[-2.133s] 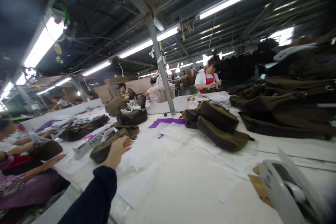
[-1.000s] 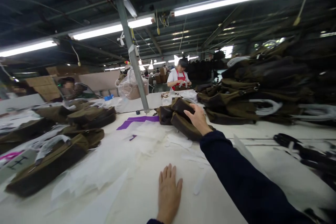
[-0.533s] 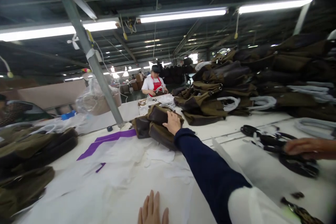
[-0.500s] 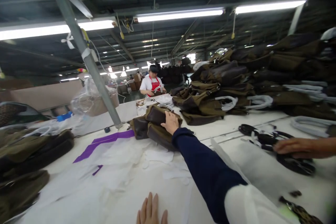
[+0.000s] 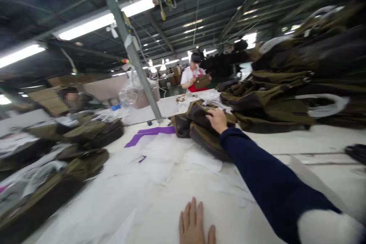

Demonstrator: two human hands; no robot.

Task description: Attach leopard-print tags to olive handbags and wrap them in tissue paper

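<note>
My right hand [image 5: 217, 120], at the end of a dark blue sleeve, rests on a brown and olive bag [image 5: 207, 137] in the middle of the table. Its fingers are bent over the bag's upper side and seem to grip the fabric. My left hand [image 5: 194, 223] lies flat at the bottom of the view, fingers apart, on the white table surface [image 5: 166, 198], holding nothing. Thin white sheets [image 5: 108, 183] and purple strips [image 5: 151, 133] lie left of the bag.
Olive bags are piled at the right [image 5: 274, 103] and the left [image 5: 57, 187]. A slanted metal post [image 5: 137, 61] rises behind the table. Beyond it, a person in a red apron [image 5: 197, 78] holds a brown piece. Another person [image 5: 70, 97] is at the far left.
The view has swung left, so the scene sits further right. My right hand is still on the bag, its fingers more bent. The other person's hand at the right has left the view.
</note>
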